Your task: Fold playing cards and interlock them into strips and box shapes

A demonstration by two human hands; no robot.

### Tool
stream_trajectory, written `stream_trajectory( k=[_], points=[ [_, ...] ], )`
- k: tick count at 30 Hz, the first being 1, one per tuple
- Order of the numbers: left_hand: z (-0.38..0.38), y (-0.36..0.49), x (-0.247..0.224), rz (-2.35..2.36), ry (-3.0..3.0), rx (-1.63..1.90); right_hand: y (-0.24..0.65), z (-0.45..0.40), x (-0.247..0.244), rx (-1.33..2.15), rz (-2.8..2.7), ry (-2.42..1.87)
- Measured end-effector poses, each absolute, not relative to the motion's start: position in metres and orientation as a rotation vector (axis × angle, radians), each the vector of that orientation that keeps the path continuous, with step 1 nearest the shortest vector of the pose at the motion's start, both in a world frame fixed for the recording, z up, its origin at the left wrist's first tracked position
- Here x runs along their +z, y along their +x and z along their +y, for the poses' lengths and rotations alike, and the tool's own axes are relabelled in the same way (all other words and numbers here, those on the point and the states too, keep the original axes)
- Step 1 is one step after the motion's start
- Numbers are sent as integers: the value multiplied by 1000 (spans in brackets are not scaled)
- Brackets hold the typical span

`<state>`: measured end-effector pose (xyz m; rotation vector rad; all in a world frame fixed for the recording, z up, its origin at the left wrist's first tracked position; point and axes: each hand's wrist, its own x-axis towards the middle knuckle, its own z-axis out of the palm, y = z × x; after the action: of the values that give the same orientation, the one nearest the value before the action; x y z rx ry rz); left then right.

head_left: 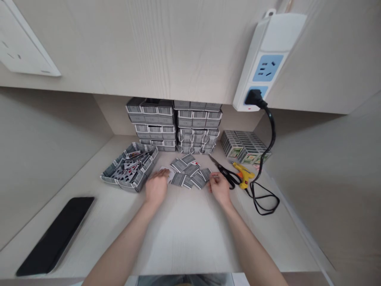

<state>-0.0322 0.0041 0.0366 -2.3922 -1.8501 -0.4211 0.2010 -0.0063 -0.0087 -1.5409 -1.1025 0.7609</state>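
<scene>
So, the grey-and-white patterned rectangular playing cards lie in a loose, overlapping pile between the two sets of fingers, mostly backs up, with a red-marked face peeking out at the far side. The left hand is palm down, its fingers pretty much straight and close together, tips on a whitish piece at the pile's left edge. The right hand has its fingers bent in, thumb and fingertips narrow, right at the pile's right edge; can't really tell if a card is pinched there.

Just left of the left fingers there's a shallow grey patterned card-covered tray with loose cards inside, a bunch of them face up. Nearer the person and further left of those fingers is a flat black slab with rounded corners. Beyond both hands, grey patterned boxes with white edging stand stacked in two columns.

Right beside the right fingers are black-handled metal scissors, then a yellow glue gun with an orange trigger and a looped black cord. Past those, further back, sit rows of small greyish packs. Everything's on a pale, smooth tabletop.
</scene>
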Motion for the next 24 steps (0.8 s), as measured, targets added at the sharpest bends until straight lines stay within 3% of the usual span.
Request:
stream_trajectory(
  k=[7,18,24],
  points=[
    [2,-32,36,-1772,-2371,-623,193,-9,-3,829,-1114,-1471],
    [1,-28,40,-2040,-2316,-344,189,-10,-5,851,-1192,-1439],
    [2,-27,32,-1718,-2419,-694,184,-11,3,1021,-1082,-1358]
  ],
)
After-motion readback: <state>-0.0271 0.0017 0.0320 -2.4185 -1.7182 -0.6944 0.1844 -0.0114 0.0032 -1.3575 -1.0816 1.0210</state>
